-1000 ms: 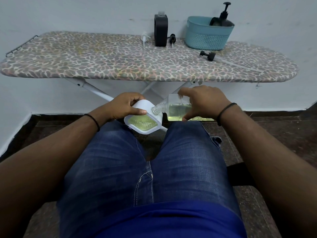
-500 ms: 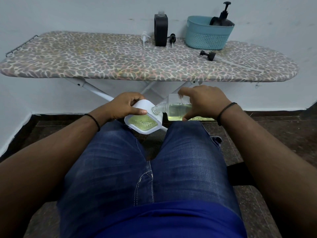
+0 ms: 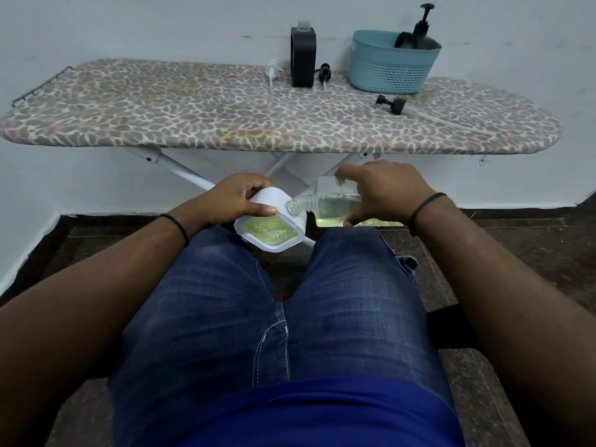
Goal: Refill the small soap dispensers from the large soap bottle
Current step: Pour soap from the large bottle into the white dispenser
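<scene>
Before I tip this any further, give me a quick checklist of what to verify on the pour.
1. Left hand grips the white soap bottle: ok.
2. Right hand grips the clear dispenser: ok.
3. Dispenser neck meets the white bottle's spout: they look touching, ok.
4. Room left in the dispenser: yellow-green soap fills only the lower part as it lies sideways, ok.
5. Soap actually flowing between them: cannot tell.
6. Drips on the jeans below: none visible, ok.
7. Pump to close up afterwards: a black pump lies on the ironing board, out of hand, ok.
</scene>
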